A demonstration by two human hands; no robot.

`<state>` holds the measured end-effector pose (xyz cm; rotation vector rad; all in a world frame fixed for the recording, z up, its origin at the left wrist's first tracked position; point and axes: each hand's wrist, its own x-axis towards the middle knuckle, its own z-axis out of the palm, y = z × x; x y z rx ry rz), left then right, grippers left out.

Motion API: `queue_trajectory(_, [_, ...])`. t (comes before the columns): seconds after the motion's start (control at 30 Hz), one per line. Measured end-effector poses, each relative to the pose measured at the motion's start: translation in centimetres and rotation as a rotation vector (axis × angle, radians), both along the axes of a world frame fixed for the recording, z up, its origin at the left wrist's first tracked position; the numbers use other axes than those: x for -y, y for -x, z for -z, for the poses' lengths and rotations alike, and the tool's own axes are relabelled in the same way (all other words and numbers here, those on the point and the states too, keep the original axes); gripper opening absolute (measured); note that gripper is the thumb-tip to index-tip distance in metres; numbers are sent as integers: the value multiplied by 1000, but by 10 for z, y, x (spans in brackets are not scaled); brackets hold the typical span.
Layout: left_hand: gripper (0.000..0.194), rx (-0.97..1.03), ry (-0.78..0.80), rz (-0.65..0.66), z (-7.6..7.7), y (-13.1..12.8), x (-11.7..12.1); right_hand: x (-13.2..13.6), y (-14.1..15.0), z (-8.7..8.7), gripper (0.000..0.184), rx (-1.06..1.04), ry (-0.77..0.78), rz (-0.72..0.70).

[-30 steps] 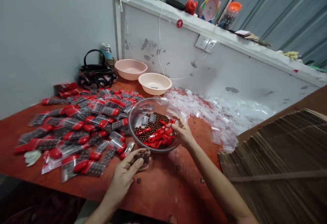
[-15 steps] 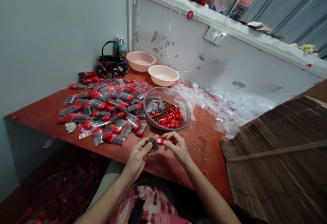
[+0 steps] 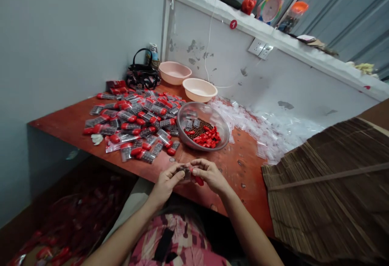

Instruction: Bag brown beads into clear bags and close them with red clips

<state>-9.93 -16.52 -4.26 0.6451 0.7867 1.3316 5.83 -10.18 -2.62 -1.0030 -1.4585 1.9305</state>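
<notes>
My left hand (image 3: 166, 183) and my right hand (image 3: 209, 175) meet above the near edge of the red-orange table (image 3: 240, 181). Between them they pinch a small clear bag of brown beads (image 3: 184, 173). A red plastic piece (image 3: 199, 181) sticks out at the bag's lower right, under my right fingers. Beyond my hands stands a glass bowl (image 3: 181, 126) holding loose brown beads (image 3: 196, 128) and red plastic pieces (image 3: 208, 137). To the left lies a heap of sealed clear packets with dark beads and red parts (image 3: 133, 126).
Loose clear plastic bags (image 3: 261, 132) spread across the table's far right, next to a stack of flattened cardboard (image 3: 322, 193). Two pink basins (image 3: 174, 73) (image 3: 199, 90) and a black handbag (image 3: 142, 76) stand at the back by the wall.
My hands have drawn closer together around the small bag, and the red piece now tilts downward at its side. The whole view has shifted, with the table sitting further right.
</notes>
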Motion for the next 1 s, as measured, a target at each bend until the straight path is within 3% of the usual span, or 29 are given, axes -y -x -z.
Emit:
queue_trajectory(0.17, [34, 82, 61, -30, 5, 0, -5, -14, -9, 13, 37, -171, 342, -33])
queue_trajectory(0.3, [34, 111, 93, -67, 7, 4, -8, -14, -9, 13, 34, -244, 383, 22])
queue_trajectory(0.4, [33, 96, 108, -86, 10, 7, -10, -17, -9, -3, 30, -240, 321, 59])
queue_trajectory(0.47, [33, 70, 110, -89, 11, 7, -13, -28, -10, -19, 32, -219, 177, 126])
queue_trajectory(0.57, [32, -6, 87, -98, 12, 6, -17, -59, -13, -40, 36, -71, -256, 322])
queue_trajectory(0.63, [30, -54, 59, -108, 11, 5, -20, -82, -14, -46, 39, 198, -625, 401])
queue_trajectory(0.73, [29, -90, 35, -125, 12, 5, -23, -101, -12, -46, 36, 598, -1034, 371])
queue_trajectory(0.8, [30, -126, 27, -130, 14, 8, -24, -97, -8, -47, 34, 663, -1173, 352])
queue_trajectory(0.87, [31, -205, 12, -139, 15, 11, -25, -82, -3, -50, 32, 583, -1227, 269])
queue_trajectory(1.0, [32, -413, -59, -141, 15, 16, -26, -43, 9, -52, 29, 376, -1157, -133])
